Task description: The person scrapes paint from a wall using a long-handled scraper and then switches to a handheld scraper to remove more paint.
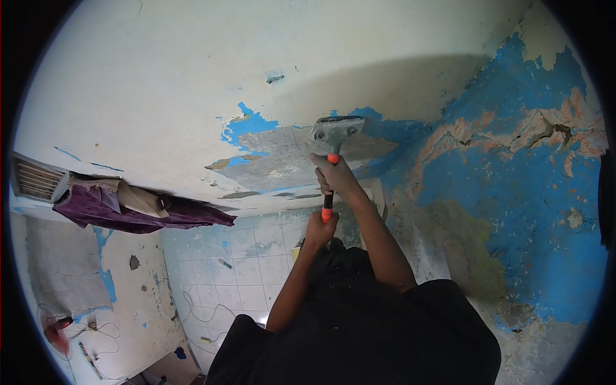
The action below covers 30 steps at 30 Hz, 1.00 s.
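A long scraper (332, 142) with a wide metal head and a black and orange handle stands against the wall, its blade edge at the border of cream paint and exposed blue and grey patches. My right hand (336, 176) is wrapped round the upper handle, just below the head. Lower down, my left hand (320, 230) grips the orange end of the same handle. Around the blade, the wall (276, 151) shows bare grey plaster with ragged blue paint (249, 125) at its edges.
To the right, a blue wall (545, 212) has a long crack (545, 133). Purple cloth (128, 208) hangs at the left beside a vent (40, 179). Below are a tiled floor (240, 256) with a loose cable (205, 311) and a red fan (58, 330).
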Motion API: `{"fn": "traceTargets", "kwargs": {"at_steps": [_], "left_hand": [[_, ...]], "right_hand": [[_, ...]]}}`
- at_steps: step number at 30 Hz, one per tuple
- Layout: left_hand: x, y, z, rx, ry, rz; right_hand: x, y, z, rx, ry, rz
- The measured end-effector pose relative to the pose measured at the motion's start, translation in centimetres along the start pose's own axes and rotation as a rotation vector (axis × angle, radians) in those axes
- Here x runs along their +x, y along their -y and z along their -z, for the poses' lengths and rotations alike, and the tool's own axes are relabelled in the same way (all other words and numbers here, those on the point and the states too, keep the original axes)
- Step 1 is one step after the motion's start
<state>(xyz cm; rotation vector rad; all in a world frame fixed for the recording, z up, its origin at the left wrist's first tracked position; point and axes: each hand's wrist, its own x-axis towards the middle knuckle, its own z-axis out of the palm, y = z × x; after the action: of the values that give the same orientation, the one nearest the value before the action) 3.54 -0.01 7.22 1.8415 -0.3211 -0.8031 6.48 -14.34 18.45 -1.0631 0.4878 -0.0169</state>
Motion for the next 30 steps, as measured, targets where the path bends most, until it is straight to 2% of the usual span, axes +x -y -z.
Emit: {"fn": "traceTargets", "kwargs": {"at_steps": [3, 5, 6, 9, 12, 14, 17, 23, 28, 30], "left_hand": [[0.1, 4.2, -2.0, -0.137, 0.028, 0.104], [0.0, 6.3, -2.3, -0.054, 0.028, 0.076], [0.2, 6.7, -2.3, -0.016, 0.024, 0.061], [0.0, 1.6, -1.1, -0.051, -0.009, 0.008], [-1.0, -3.4, -0.6, -0.157, 0.053, 0.027], [-0.9, -1.2, -1.6, -0.213, 0.06, 0.052], [-0.2, 5.5, -2.7, -0.185, 0.086, 0.127], [-1.9, 2.4, -1.5, -0.12, 0.033, 0.128], [-2.0, 4.5, -1.7, -0.178, 0.059, 0.177], [-0.5, 4.1, -1.4, -0.144, 0.037, 0.157]], "right_hand": [[2.3, -6.0, 2.1, -0.125, -0.049, -0.051], [2.5, -7.5, 2.7, -0.051, -0.057, -0.095], [2.7, -7.6, 2.9, -0.017, -0.058, -0.117], [0.7, -1.6, 0.5, -0.072, -0.045, 0.017], [-0.7, 2.2, -0.8, -0.116, 0.018, 0.077], [0.5, -0.9, 0.1, -0.179, -0.026, 0.024], [2.0, -6.6, 1.9, -0.152, -0.034, -0.066], [1.0, -4.2, 0.9, -0.075, 0.007, -0.107], [2.0, -7.6, 1.7, -0.061, -0.019, -0.172], [2.8, -6.3, 1.6, -0.088, -0.005, -0.134]]}}
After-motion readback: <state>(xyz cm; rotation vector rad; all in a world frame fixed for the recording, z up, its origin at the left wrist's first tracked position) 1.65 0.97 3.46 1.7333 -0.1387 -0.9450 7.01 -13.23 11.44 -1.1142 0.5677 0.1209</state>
